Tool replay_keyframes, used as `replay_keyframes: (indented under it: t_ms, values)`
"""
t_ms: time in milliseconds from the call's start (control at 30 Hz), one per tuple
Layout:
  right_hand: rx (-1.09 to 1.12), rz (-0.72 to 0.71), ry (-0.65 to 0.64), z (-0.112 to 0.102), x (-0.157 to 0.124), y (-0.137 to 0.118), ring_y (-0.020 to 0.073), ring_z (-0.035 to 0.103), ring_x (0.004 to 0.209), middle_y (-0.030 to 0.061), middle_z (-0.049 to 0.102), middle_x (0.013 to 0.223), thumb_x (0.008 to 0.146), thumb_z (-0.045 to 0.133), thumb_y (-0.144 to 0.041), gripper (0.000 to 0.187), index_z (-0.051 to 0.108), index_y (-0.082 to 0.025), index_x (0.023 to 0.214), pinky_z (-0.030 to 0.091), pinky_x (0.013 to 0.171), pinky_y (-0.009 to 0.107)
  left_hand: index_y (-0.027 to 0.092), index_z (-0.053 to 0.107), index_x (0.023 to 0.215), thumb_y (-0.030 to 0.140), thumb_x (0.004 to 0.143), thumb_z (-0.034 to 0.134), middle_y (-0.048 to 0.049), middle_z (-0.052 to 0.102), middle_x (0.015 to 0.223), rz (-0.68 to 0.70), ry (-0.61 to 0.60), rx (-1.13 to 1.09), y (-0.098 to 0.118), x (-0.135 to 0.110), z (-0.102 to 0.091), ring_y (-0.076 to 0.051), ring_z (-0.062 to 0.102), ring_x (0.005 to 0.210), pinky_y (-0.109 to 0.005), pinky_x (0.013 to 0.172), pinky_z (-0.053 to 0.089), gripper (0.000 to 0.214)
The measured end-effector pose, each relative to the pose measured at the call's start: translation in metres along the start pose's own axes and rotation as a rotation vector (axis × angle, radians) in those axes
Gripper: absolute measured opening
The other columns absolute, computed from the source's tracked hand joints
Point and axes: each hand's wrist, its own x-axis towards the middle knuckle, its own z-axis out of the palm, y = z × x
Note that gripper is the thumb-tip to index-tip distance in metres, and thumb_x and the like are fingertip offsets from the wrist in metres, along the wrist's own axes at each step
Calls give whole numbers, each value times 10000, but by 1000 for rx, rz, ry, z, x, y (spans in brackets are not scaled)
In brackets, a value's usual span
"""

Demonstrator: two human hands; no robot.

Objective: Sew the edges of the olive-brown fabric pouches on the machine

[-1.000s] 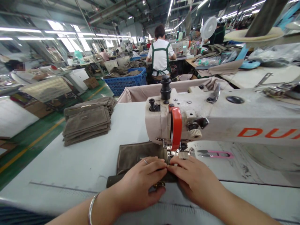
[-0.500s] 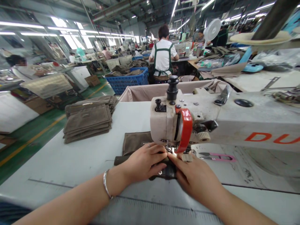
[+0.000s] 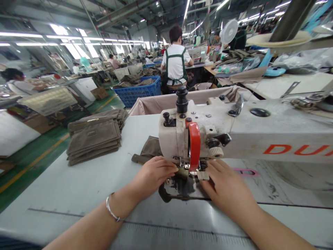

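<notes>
A beige sewing machine [image 3: 234, 133] with a red guard [image 3: 194, 146] stands on the white table [image 3: 78, 184]. A brown fabric piece [image 3: 151, 147] lies under the machine head, mostly behind it. My left hand [image 3: 153, 175], a bracelet on the wrist, rests on the fabric's near edge with fingers curled by the presser foot. My right hand [image 3: 229, 189] lies flat on the bed to the right of the needle, fingers stretched toward it. The bare metal needle plate [image 3: 179, 189] shows between the two hands.
A stack of brown fabric pieces [image 3: 95, 137] sits at the table's far left. Pink thread snips [image 3: 246, 172] lie right of my right hand. A beige cloth bin [image 3: 166, 100] and a blue crate [image 3: 137, 92] stand beyond; a person in a green apron [image 3: 177, 60] works further back.
The brown piece has moved away from me under the machine head, uncovering the metal plate. Both hands followed it forward toward the needle.
</notes>
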Motion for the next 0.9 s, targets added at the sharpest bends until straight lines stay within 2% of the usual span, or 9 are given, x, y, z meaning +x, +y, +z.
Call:
replay_keyframes:
  t_ms: [167, 233, 400, 533, 633, 800, 900]
  values:
    - [-136, 14, -40, -2, 3, 3, 238, 528, 794, 55, 581, 738, 925, 475, -259, 254, 581, -197, 703, 410, 722, 369, 208, 695, 1040, 206, 922, 579, -32, 733, 1009, -116, 4, -94, 0, 3, 1, -178, 673, 949, -330, 882, 532, 166]
    - [-106, 4, -27, -1, 2, 1, 226, 523, 781, 50, 568, 718, 922, 494, -270, 274, 571, -195, 670, 409, 717, 359, 209, 691, 1047, 205, 900, 607, -37, 729, 1025, -134, -5, -71, 5, 3, 1, -185, 670, 963, -340, 893, 529, 169]
    - [101, -100, -69, 4, -1, -8, 216, 531, 899, 58, 615, 919, 918, 529, -245, 172, 625, -199, 782, 434, 797, 370, 201, 697, 1001, 207, 882, 632, -34, 731, 1003, -123, -3, -48, 16, 3, 7, -189, 669, 970, -358, 921, 522, 136]
    - [125, -90, -86, 6, -3, -11, 230, 537, 957, 71, 614, 962, 912, 516, -219, 174, 633, -199, 785, 449, 826, 402, 198, 703, 971, 206, 909, 591, -25, 736, 961, -106, 40, -39, 21, 4, 12, -169, 675, 929, -320, 867, 544, 129]
    - [147, -80, -87, 7, -4, -9, 232, 546, 943, 79, 612, 956, 911, 505, -206, 172, 631, -192, 795, 464, 817, 406, 193, 696, 992, 212, 918, 573, -32, 727, 993, -76, 17, 34, 26, 5, 13, -170, 665, 939, -333, 893, 530, 145]
    - [141, -101, -6, 13, -2, -13, 243, 553, 905, 81, 634, 970, 906, 517, -185, 154, 645, -188, 991, 484, 785, 401, 179, 682, 1023, 198, 944, 515, -47, 717, 1015, -34, -15, 69, 34, 7, 11, -173, 649, 966, -341, 919, 509, 186]
    - [134, -151, -15, 18, -1, -16, 237, 565, 830, 63, 664, 938, 921, 505, -180, 159, 656, -206, 964, 492, 729, 381, 182, 688, 1000, 203, 929, 549, -35, 725, 997, -49, 21, 48, 34, 6, 14, -157, 659, 924, -314, 893, 515, 157]
